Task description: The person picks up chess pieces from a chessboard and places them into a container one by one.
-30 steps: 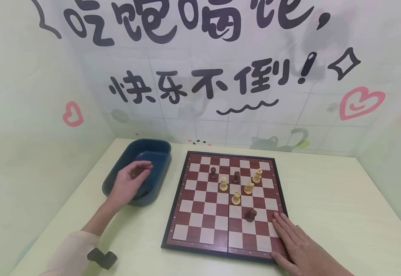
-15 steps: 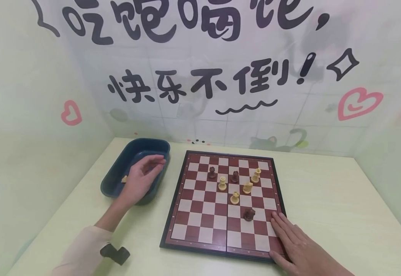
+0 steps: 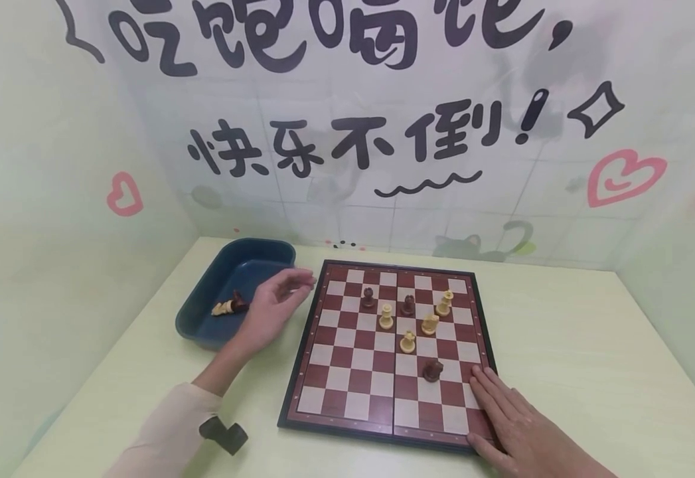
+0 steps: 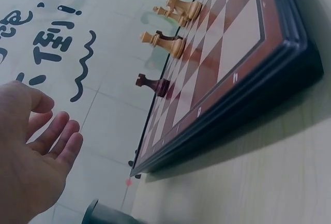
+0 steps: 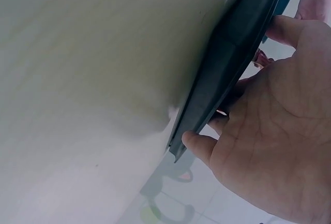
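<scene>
My left hand (image 3: 278, 305) hovers between the blue bin and the chessboard, with fingers loosely bent and nothing in them; the left wrist view shows the same bare hand (image 4: 39, 146) beside the board. The brown and white chessboard (image 3: 347, 382) lies unfolded. My right hand (image 3: 526, 425) rests flat on its near right corner, fingers along the edge. On the squares stand several pieces: a dark rook (image 4: 152, 84), a cream knight (image 3: 430, 324), a tall cream piece (image 3: 445, 303), a dark knight (image 3: 433, 370) and others. Cream and dark pieces (image 3: 228, 305) lie in the bin.
The blue bin (image 3: 188, 322) stands at the left, near the back of the pale table (image 3: 568, 345). Behind it rises a wall sheet (image 3: 335, 226) with black lettering and pink hearts. A black strap (image 3: 224, 435) shows at my left sleeve (image 3: 168, 425).
My left hand has moved right from over the bin towards the board's left edge, uncovering the pieces in the bin. The right hand and the pieces on the board have stayed put.
</scene>
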A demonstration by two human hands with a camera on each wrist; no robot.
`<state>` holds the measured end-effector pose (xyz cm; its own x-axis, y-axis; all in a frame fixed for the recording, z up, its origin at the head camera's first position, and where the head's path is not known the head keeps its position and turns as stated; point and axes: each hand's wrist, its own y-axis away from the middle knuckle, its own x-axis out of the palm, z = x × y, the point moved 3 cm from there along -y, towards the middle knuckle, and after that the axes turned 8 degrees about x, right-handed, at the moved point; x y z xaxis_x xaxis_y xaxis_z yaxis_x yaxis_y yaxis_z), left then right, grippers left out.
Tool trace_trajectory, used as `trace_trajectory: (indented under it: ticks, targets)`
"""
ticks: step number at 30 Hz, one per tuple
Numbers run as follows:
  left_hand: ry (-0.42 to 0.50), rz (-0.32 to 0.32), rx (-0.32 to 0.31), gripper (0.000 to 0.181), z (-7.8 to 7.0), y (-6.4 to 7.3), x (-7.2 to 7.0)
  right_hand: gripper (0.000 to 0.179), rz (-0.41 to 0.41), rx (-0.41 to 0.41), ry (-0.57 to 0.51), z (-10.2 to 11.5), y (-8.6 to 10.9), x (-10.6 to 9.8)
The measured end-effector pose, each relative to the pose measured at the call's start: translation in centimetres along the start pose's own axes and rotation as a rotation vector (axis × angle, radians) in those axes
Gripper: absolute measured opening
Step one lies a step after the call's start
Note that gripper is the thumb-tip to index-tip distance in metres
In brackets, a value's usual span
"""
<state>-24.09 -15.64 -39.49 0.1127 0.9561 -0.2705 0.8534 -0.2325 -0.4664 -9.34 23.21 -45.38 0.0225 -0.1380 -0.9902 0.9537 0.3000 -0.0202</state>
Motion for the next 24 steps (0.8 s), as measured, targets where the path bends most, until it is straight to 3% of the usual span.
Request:
trace_trajectory:
  ticks: [10, 24]
  targets:
    - [0.006, 0.150, -0.087, 0.032, 0.9, 0.0, 4.0, 0.082, -0.087, -0.075, 0.007, -0.1, 0.0, 0.6]
    - [0.099, 0.180, -0.074, 0.033, 1.0, -0.4, 6.1, 0.081, -0.192, -0.164, 0.065, -0.6, 0.1, 1.2]
